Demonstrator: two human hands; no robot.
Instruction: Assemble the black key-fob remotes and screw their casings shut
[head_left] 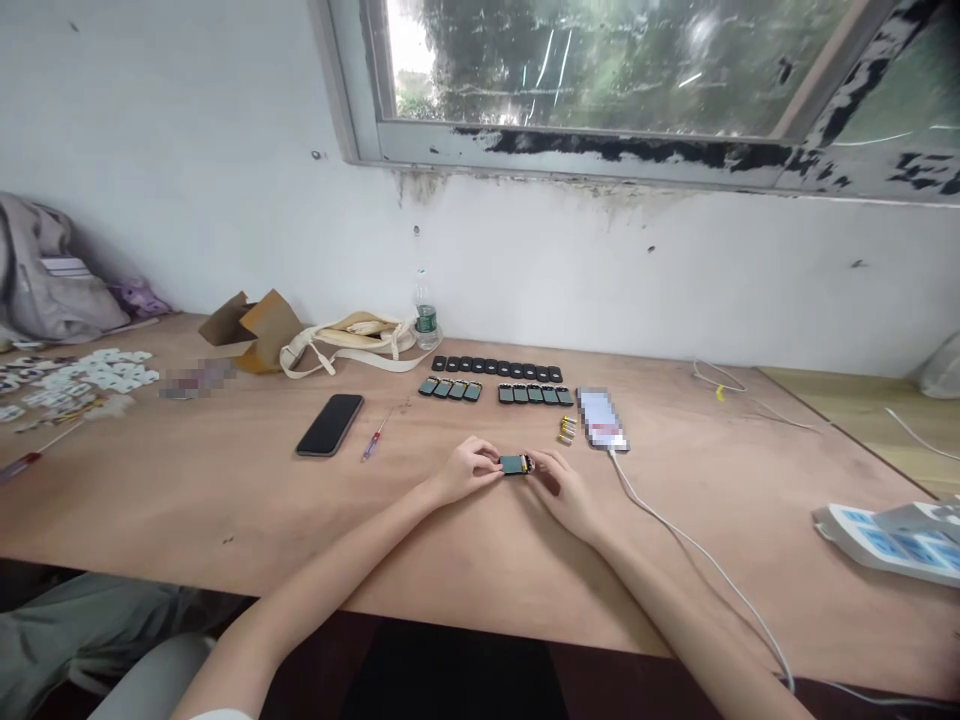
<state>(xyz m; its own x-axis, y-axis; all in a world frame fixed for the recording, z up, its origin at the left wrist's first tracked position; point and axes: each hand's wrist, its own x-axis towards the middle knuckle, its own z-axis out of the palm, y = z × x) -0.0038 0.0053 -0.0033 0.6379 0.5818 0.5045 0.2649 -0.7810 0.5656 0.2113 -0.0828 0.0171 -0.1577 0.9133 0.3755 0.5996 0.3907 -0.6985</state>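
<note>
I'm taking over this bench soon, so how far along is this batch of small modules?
Looks done: nine green-faced modules lined up in two groups, though their exact state can't be confirmed. In hand: one more module, held between the left hand and right hand. Seemingly left: a row of about ten black pieces behind them and a small pile of gold cylinders.

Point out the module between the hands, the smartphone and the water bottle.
Green module [514, 464]: head view, on its top face.
Black smartphone [330, 424]: head view, on its screen.
Plastic water bottle [425, 322]: head view, on its green label.
</note>
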